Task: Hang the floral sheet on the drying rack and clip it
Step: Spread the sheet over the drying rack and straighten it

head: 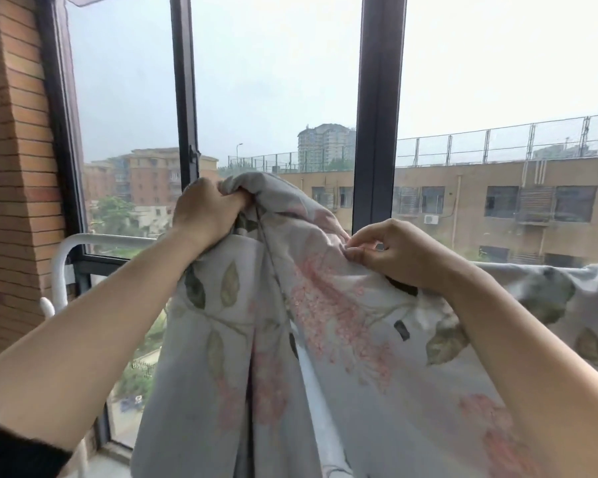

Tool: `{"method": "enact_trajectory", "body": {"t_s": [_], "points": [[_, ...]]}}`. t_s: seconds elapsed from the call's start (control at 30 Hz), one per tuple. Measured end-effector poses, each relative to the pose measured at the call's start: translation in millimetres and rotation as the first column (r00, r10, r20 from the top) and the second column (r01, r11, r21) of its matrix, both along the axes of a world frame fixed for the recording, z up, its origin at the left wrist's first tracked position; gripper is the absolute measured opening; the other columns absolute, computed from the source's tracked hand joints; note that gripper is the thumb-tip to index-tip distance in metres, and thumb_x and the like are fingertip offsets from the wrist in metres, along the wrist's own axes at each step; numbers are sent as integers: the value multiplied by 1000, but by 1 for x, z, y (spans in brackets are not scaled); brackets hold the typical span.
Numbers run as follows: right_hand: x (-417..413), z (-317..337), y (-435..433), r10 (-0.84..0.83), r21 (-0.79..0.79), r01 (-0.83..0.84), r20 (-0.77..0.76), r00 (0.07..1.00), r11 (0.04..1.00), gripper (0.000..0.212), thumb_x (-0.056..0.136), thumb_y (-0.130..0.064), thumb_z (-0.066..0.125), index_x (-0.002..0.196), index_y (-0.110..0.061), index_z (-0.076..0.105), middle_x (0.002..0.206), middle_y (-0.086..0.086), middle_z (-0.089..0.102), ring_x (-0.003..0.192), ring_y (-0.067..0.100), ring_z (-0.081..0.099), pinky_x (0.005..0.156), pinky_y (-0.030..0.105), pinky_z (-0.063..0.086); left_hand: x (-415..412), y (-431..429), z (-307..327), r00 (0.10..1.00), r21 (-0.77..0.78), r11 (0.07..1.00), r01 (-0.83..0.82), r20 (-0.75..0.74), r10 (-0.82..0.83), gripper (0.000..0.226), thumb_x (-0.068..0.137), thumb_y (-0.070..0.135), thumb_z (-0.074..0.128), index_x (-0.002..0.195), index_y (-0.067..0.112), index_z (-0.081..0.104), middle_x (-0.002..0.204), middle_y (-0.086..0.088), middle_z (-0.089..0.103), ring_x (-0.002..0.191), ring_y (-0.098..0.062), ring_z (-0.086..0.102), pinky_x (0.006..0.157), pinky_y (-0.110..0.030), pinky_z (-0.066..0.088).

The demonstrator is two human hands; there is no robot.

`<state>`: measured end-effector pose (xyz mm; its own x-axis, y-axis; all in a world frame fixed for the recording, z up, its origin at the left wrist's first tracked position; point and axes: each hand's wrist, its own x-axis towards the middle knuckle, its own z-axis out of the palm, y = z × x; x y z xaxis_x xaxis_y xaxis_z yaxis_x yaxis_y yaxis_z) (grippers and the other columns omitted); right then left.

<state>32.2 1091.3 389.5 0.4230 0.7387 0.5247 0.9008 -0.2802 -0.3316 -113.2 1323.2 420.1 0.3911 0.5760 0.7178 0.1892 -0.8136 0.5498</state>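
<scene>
The floral sheet point(325, 339), pale grey with pink blossoms and green leaves, hangs in front of me and fills the lower middle of the view. My left hand point(204, 210) grips a bunched fold at the sheet's highest point. My right hand point(390, 253) pinches the cloth a little lower and to the right. Further right the sheet drapes over the rack's top rail, which it hides. The white drying rack point(83, 241) shows only as a curved tube at the left, below my left hand. No clip is visible.
A large window with dark frames point(377, 132) stands close behind the rack. A brick wall point(14, 167) closes the left side. Buildings lie outside beyond the glass.
</scene>
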Motion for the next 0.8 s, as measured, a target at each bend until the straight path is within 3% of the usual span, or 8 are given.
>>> {"method": "enact_trajectory", "body": {"t_s": [0.07, 0.13, 0.37, 0.53, 0.67, 0.8], "points": [[1, 1, 0, -35, -1, 35, -34, 999, 999, 18, 89, -43, 61, 86, -30, 73, 87, -11, 72, 85, 7, 65, 79, 31, 55, 13, 9, -7, 960, 67, 994, -84, -261, 99, 36, 82, 42, 57, 97, 10, 64, 97, -15, 67, 89, -33, 60, 73, -35, 45], [1, 3, 0, -102, -25, 101, -31, 994, 995, 23, 92, -38, 56, 87, -23, 73, 83, -6, 71, 81, 11, 66, 77, 35, 56, 18, 11, -17, 908, 120, 986, -113, -390, 152, 37, 83, 42, 57, 105, 13, 62, 103, -12, 66, 94, -31, 59, 76, -35, 45], [-9, 10, 14, -205, -107, 199, -44, 978, 974, 34, 95, -39, 52, 87, -15, 75, 80, -8, 69, 83, 17, 66, 76, 36, 56, 2, 13, -22, 929, 85, 994, -64, -360, 91, 24, 83, 38, 59, 93, 17, 67, 96, -9, 68, 90, -29, 58, 74, -32, 43], [-39, 3, 40, -77, 67, 66, 167, 983, 996, 20, 94, -33, 56, 104, -26, 73, 100, -8, 72, 90, 10, 65, 81, 30, 55, 1, 14, -27, 938, 85, 994, -73, -333, 97, 23, 83, 39, 60, 90, 19, 67, 92, -7, 68, 89, -28, 59, 72, -31, 43], [-53, -4, 68, -22, -5, 23, 171, 985, 1000, 34, 93, -42, 58, 124, -31, 63, 118, -6, 68, 102, 15, 65, 86, 29, 52, 2, 11, -29, 945, 92, 993, -68, -314, 93, 23, 83, 41, 59, 86, 19, 66, 85, -5, 63, 83, -27, 56, 67, -30, 38], [-43, -9, 70, -103, -35, 117, 268, 958, 993, 33, 93, -50, 54, 124, -43, 60, 119, -6, 69, 109, 18, 63, 78, 26, 43, -3, 15, -43, 984, 0, 1000, 3, -177, -3, 26, 79, 41, 65, 86, 16, 65, 82, -1, 65, 84, -26, 61, 62, -29, 40]]}}
